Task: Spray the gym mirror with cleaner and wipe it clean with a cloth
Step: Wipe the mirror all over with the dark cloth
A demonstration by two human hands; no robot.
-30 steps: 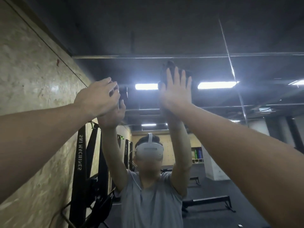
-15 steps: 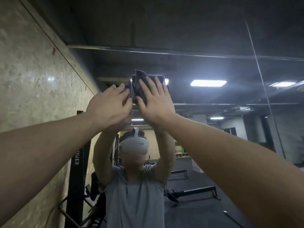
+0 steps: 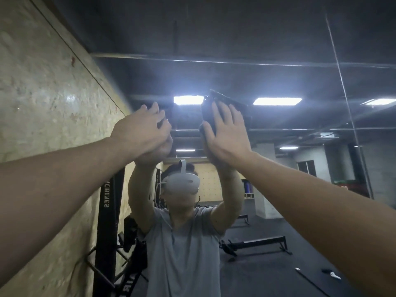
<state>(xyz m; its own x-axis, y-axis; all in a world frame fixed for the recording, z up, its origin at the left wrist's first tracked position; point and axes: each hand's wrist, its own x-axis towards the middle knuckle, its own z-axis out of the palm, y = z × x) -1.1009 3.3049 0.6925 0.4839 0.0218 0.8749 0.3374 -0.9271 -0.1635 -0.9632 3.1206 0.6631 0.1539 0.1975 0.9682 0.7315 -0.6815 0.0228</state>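
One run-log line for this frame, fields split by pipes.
phase: wiping | right hand: flat, pressing dark cloth on mirror | left hand: raised at glass, no cloth | spray bottle: not visible

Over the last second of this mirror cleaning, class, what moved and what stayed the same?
The right hand, pressing the dark cloth flat on the mirror, swept left toward the left hand and then back right to about where it began, so the gap between the hands closed and reopened. Unchanged: the right hand's fingers stay spread on the cloth, the left hand stays raised at the glass, both arms high.
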